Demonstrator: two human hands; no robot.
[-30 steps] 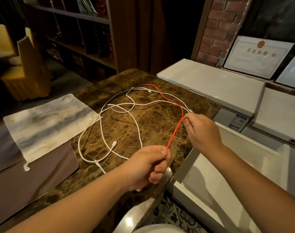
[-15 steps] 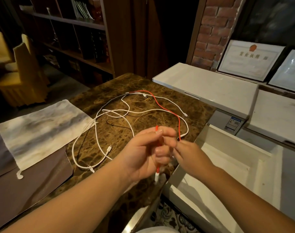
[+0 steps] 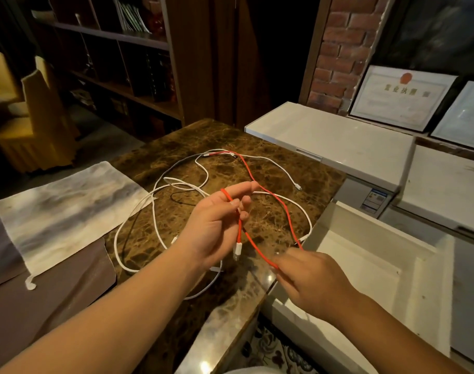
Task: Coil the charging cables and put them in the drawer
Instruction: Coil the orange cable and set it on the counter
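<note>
- I am on the first step: winding the red cable [image 3: 273,203] round my left hand [image 3: 217,225], with the coil only just begun.
- My left hand is held up over the worktop [image 3: 271,168], fingers partly curled; the cable loops over my forefinger and is pinched there, its white plug hanging below my palm.
- My right hand [image 3: 308,279] pinches the cable further along, low and near the worktop's edge, though it is blurred.
- The rest of the red cable trails back across the worktop, crossing the white cables [image 3: 160,211] that lie loose and tangled there.
- The drawer [image 3: 379,255] stands open just to my right, pale inside.
- Next, I judge, my right hand must carry the slack up and round my left fingers again, drawing the red line free without dragging the white ones.
</note>
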